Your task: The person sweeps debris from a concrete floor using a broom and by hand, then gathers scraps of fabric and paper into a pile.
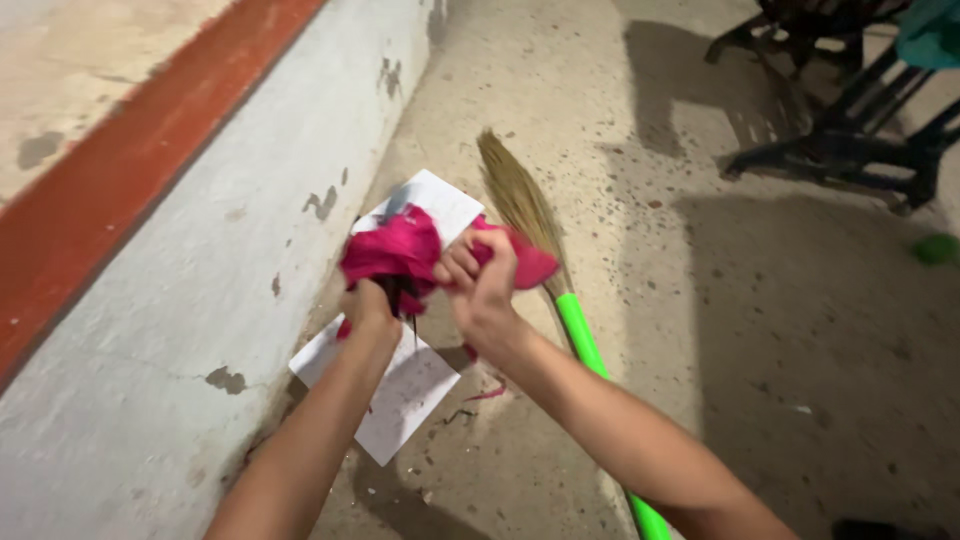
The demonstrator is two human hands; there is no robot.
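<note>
Both my hands grip a crumpled magenta cloth [392, 250] held above the floor. My left hand [368, 305] clutches the bunched part from below. My right hand [482, 285] is closed on the cloth's other end, knuckles up. Under the cloth lies a white sheet of paper [400, 395] on the concrete floor, with small dark scraps on it. A grass broom [520, 205] with a bright green handle [585, 345] lies on the floor just right of my hands, its bristles pointing away from me.
A grey plastered wall [200, 300] with a red band [130, 160] runs along the left. Dark metal furniture legs [850, 140] stand at the top right. A small green object [937, 248] lies at the right edge. A pink scrap [488, 393] lies near the paper.
</note>
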